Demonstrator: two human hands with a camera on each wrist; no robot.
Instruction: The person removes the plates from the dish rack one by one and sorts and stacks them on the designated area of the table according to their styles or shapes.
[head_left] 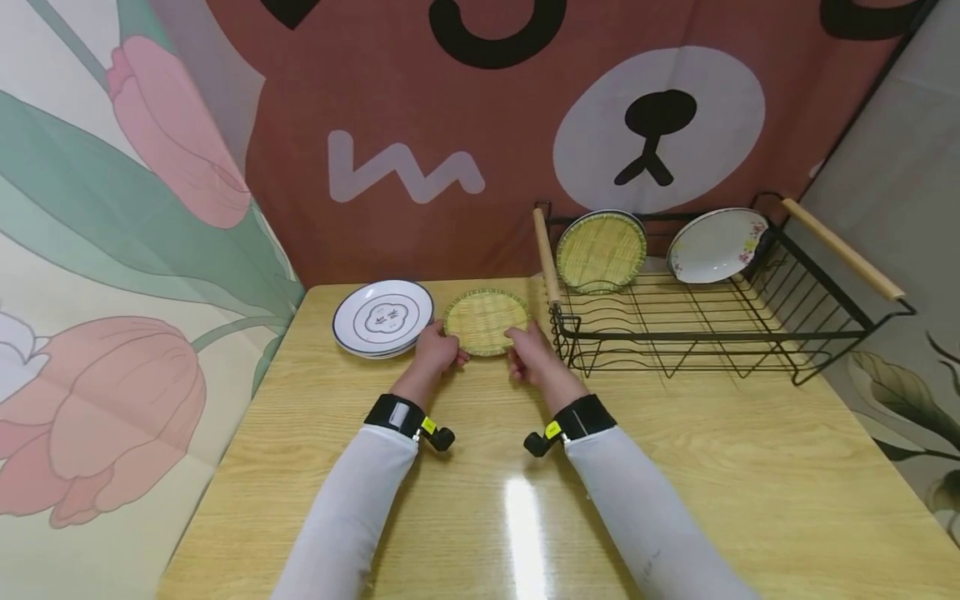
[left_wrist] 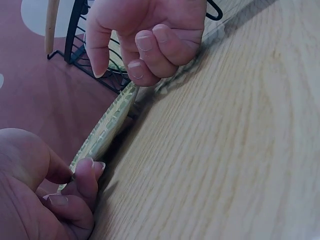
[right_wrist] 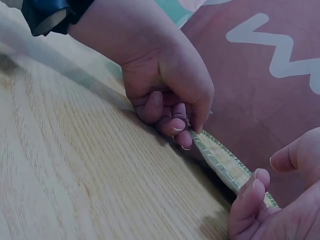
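Note:
A round woven bamboo mat (head_left: pixel 486 322) with a green stitched rim lies low over the table between both hands. My left hand (head_left: pixel 438 347) pinches its near left edge, thumb on top and fingers beneath, as the left wrist view shows. At the near right edge is my right hand (head_left: pixel 531 353). Its fingertips (right_wrist: pixel 256 187) are right at the rim, while its thumb (right_wrist: pixel 286 159) stands apart from the mat. Left of the mat, a small stack of white plates (head_left: pixel 383 317) with blue rims stands close to my left hand.
A black wire dish rack (head_left: pixel 697 336) with wooden handles stands at the right. Another woven mat (head_left: pixel 602 252) leans in it, a dark-rimmed plate edge showing behind. A white flowered dish (head_left: pixel 717 246) leans farther right. The wooden table (head_left: pixel 480 517) ends at a printed cloth backdrop (head_left: pixel 405 242).

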